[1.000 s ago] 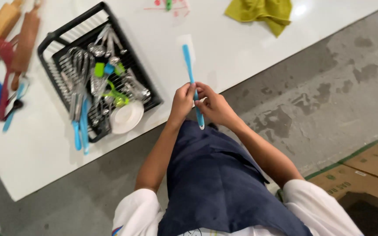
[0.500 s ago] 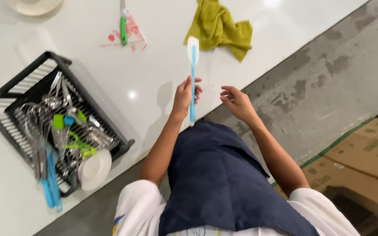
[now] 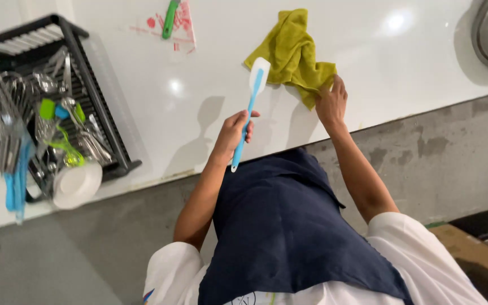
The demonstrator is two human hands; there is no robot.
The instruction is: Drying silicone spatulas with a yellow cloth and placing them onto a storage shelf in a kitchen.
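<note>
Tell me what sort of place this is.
Probably a kitchen or dishwashing area: a black rack full of utensils on a white counter, a spatula in the left hand, the right hand on a green cloth.

A white, glossy bench (image 3: 402, 85) fills the upper part of the frame, with bright spots of overhead light reflected in it. Below its edge runs a grey concrete floor (image 3: 453, 152), stained and patchy. A brown cardboard box (image 3: 470, 248) sits at the lower right corner.
</note>
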